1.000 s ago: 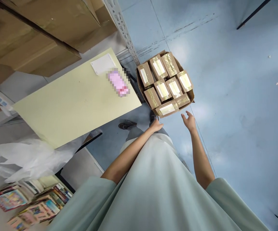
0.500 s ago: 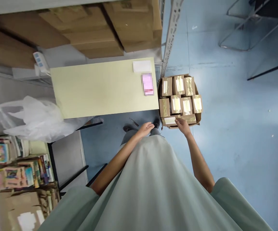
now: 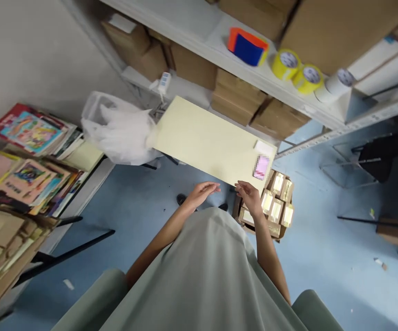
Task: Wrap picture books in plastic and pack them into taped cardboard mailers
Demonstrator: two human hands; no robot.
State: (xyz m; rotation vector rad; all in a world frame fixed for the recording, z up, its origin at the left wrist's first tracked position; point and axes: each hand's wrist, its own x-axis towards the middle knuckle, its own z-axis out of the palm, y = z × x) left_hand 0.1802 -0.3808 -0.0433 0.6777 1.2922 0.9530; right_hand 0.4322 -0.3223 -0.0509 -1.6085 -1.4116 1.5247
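Note:
Both my hands hang in the air in front of my body, just short of the near edge of a pale yellow table (image 3: 202, 138). My left hand (image 3: 204, 192) holds nothing, its fingers stretched toward the right. Facing it across a gap, my right hand (image 3: 249, 196) is also free of any object, fingers slightly bent and apart. Beneath and beside my right hand stands an open carton (image 3: 279, 239) packed with several small taped brown boxes (image 3: 275, 209). On the table's right end lie a pink packet (image 3: 261, 166), blurred out, and a white flat item (image 3: 263, 147).
A shelf (image 3: 199, 50) beyond the table bears yellow tape rolls (image 3: 286, 64), a white roll (image 3: 338, 85), an orange-and-blue item (image 3: 248, 47) and cartons. A white plastic bag (image 3: 119, 131) hangs at the table's left. Books (image 3: 36, 131) are stacked at left; a black chair (image 3: 374, 156) stands right.
My view has swung, bringing the upper shelf into sight. My right hand has come away from the carton toward my left hand. The left hand stays extended.

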